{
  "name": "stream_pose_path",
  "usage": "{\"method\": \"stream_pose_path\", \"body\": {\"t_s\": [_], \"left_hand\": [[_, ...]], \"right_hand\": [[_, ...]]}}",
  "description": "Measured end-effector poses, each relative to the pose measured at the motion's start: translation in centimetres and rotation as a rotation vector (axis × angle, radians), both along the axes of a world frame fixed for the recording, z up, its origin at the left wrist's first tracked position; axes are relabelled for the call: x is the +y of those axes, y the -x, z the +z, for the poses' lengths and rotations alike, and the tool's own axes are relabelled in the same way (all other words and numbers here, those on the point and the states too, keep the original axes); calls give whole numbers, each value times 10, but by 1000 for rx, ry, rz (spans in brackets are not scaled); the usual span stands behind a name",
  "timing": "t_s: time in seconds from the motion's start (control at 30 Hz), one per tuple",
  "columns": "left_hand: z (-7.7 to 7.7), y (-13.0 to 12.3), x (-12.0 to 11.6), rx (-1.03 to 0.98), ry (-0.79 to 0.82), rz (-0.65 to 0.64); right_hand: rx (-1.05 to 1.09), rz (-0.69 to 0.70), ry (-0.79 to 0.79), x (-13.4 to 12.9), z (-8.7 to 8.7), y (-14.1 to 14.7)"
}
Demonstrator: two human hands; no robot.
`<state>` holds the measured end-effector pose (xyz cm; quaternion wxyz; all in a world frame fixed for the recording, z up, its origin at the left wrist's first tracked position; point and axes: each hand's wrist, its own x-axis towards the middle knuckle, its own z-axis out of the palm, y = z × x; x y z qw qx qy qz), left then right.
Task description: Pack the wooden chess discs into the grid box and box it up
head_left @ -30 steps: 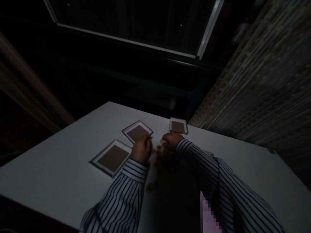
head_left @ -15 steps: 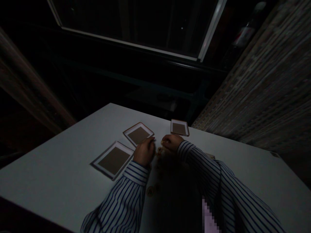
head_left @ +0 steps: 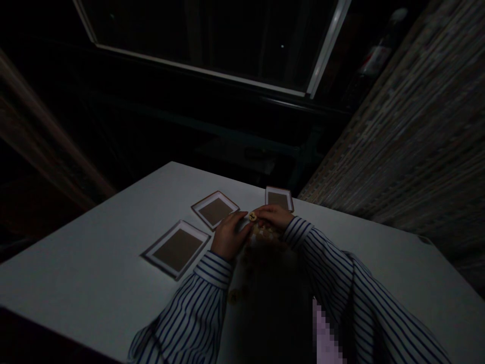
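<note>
Between my two hands is a round, pale wooden Chinese chess piece (head_left: 252,216) with a dark character on its face. My right hand (head_left: 275,216) pinches it from the right side. Close by on the left, my left hand (head_left: 229,236) has its thumb and fingers apart, with the fingertips near the piece's edge; whether they touch it I cannot tell. Below the hands, several more Chinese chess pieces (head_left: 265,233) lie in a shadowed cluster on the white table (head_left: 102,253). Another piece (head_left: 234,296) lies nearer to me, dim in the shadow.
Three shallow trays with brown bottoms lie on the table: a near left one (head_left: 178,250), a middle one (head_left: 215,211) and a far right one (head_left: 278,198), partly behind my right hand. A bottle (head_left: 377,58) stands beyond, beside a bead-like curtain (head_left: 413,116) at right.
My left hand's fingers have spread from a closed curl. My right hand has brought the piece up between the hands, its face now showing. The trays have stayed put.
</note>
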<state>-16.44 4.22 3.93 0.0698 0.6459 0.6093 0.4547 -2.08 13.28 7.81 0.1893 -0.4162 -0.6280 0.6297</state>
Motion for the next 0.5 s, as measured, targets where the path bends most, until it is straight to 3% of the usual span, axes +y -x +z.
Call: {"method": "stream_pose_path", "body": {"t_s": [0.3, 0.5], "left_hand": [[2, 1, 1, 12, 6, -16], [-5, 11, 6, 186, 210, 63]], "right_hand": [[-51, 40, -96, -5, -5, 8], [-244, 19, -368, 3, -6, -5]]}}
